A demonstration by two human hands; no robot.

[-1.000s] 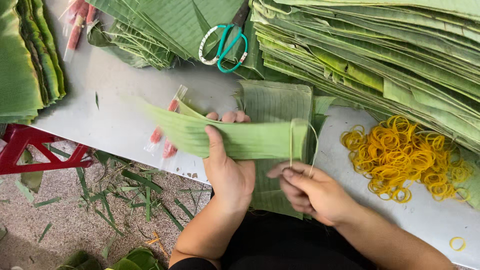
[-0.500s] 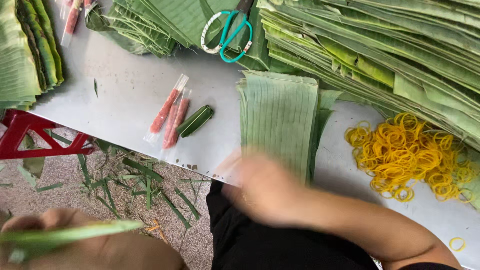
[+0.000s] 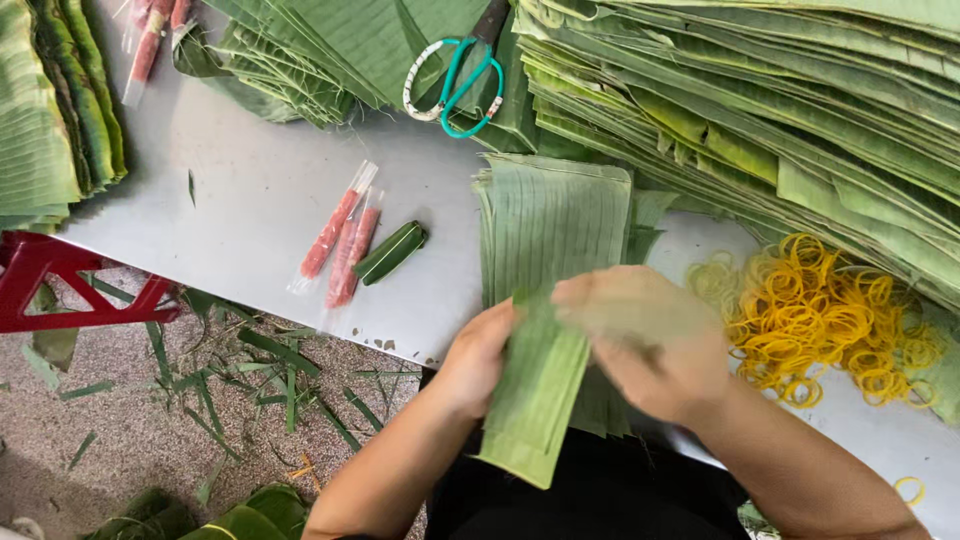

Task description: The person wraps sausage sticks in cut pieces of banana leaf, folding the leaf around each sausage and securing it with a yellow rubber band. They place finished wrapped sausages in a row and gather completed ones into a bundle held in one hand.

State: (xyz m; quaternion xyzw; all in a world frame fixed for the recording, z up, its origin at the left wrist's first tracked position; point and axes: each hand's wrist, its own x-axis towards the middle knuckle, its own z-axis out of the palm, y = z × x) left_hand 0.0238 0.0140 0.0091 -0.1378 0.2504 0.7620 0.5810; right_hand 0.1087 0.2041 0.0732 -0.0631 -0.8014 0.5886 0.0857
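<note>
At the near edge of the desk [image 3: 250, 200], both hands lift one cut banana leaf strip [image 3: 535, 400] off the leaf stack [image 3: 550, 220]. The left hand [image 3: 475, 355] pinches its left edge, fingers closed on it; the right hand [image 3: 645, 345], blurred, curls over its top. Peeling a single sheet cleanly probably wants a light, even grip. Sausage packets [image 3: 340, 245] lie to the left.

- The right hand [image 3: 650, 345] is blurring, so its fingers are reading unclear.
- The folded green leaf strip [image 3: 535, 395] is covering the left hand's [image 3: 478, 358] fingertips.
- The top edge is cutting off the teal-handled scissors' [image 3: 455, 85] blades.
</note>
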